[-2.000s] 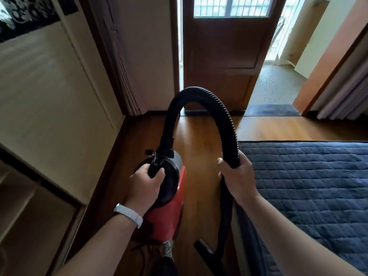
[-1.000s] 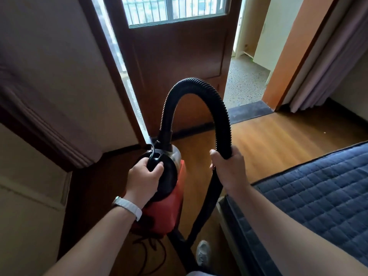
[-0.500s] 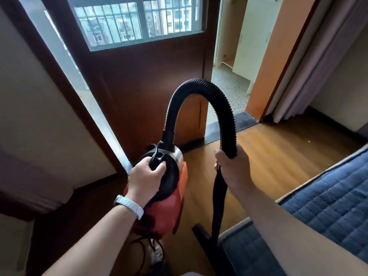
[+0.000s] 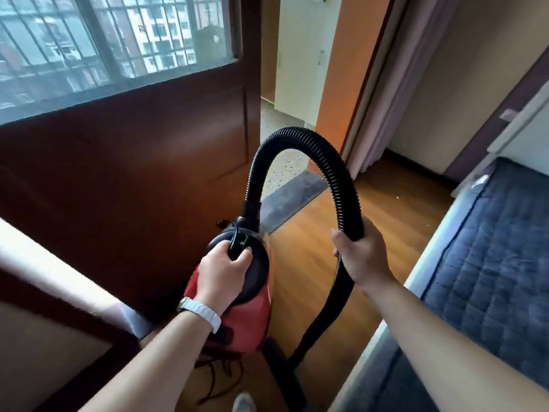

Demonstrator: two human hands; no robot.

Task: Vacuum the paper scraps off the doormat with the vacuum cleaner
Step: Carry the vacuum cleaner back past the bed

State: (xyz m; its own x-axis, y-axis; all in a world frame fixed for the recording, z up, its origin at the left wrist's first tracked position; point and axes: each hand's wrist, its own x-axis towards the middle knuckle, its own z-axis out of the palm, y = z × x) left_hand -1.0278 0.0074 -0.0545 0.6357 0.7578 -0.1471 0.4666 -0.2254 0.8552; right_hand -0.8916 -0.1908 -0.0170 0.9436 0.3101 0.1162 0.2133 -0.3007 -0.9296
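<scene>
Vacuum cleaner (image 4: 246,319) in left hand (image 4: 222,273) (right hand (image 4: 361,257) grips hose (image 4: 300,138)).

Doormat (image 4: 292,193) at frame centre was partly hidden behind hose (image 4: 292,137); its surface too small to resolve. Hose's lower end was cut off at bottom edge. Left hand (image 4: 222,272) covered vacuum cleaner (image 4: 246,319) handle.

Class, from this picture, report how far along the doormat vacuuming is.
Done: the vacuum cleaner is fetched, left hand on its handle, right hand gripping the hose. In hand: carrying it by the door. Left: the grey doormat lies ahead, nozzle not yet on it.
</scene>
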